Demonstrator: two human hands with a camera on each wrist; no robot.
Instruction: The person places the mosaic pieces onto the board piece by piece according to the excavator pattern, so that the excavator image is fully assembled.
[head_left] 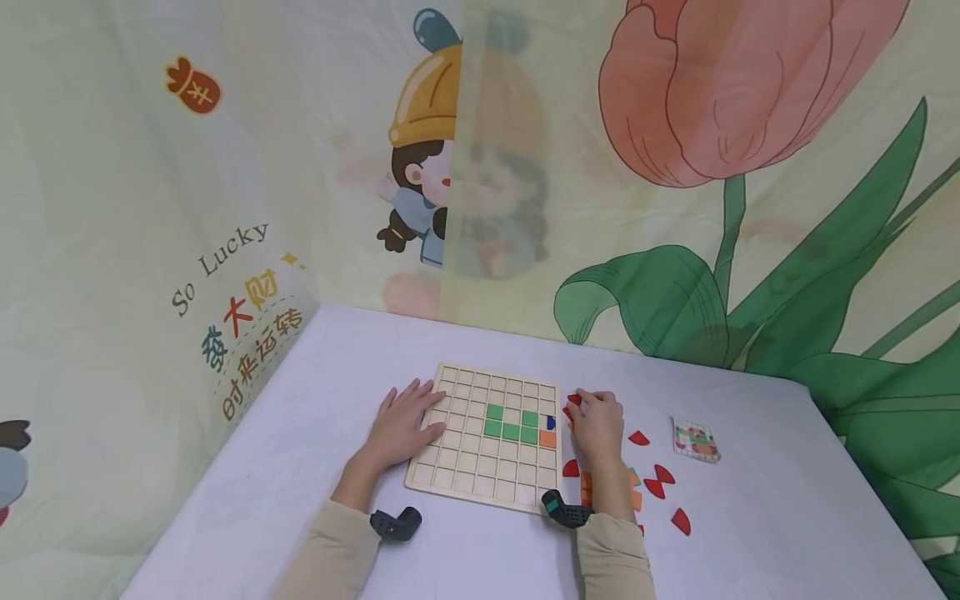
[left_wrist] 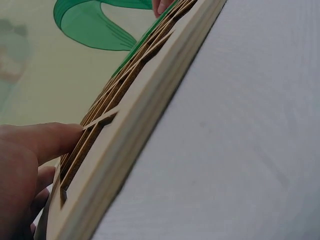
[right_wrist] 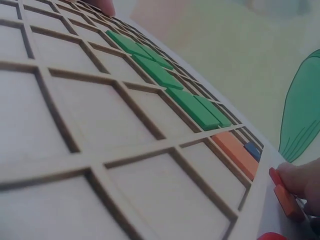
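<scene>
Resting, left hand: left hand [head_left: 401,425] lies flat with fingers straight on the wooden grid board [head_left: 457,467], at the board's 9 o'clock edge; fingertips overlap the outermost cells, and it grips nothing.
Right hand: right hand [head_left: 597,425] sits at the board's 3 o'clock edge, knuckles up, fingers curled down onto small flat pieces; the right wrist view shows a fingertip [right_wrist: 295,179] on a red piece [right_wrist: 275,176] stacked over an orange piece [right_wrist: 288,202] (whether it pinches them or only presses, I cannot tell).
Sleeves: beige, soft cloth on both forearms, each with a dark camera mount at the wrist.
Board: pale plywood, square, lying flat on the table; a lattice of thin raised ribs forms shallow square cells, and the layered edge shows in the left wrist view [left_wrist: 150,115].
Green tiles: five smooth matte squares [head_left: 511,423] seated in cells, right of the board's middle, forming a shallow U.
Orange tile: one square [head_left: 547,438] in the outermost column at 3 o'clock, just beside the right hand.
Blue piece: a small dark blue shape [head_left: 551,422] in the cell directly above the orange tile.
Loose pieces: red half-round and petal shapes [head_left: 660,482] plus orange and green bits, scattered on the table from 3 to 5 o'clock of the board.
Pattern card: small printed square [head_left: 695,439] farther out at 3 o'clock.
Table: smooth white top [head_left: 300,467].
Backdrop: printed fabric, big pink tulip [head_left: 735,83] with green leaves, cartoon figure.
</scene>
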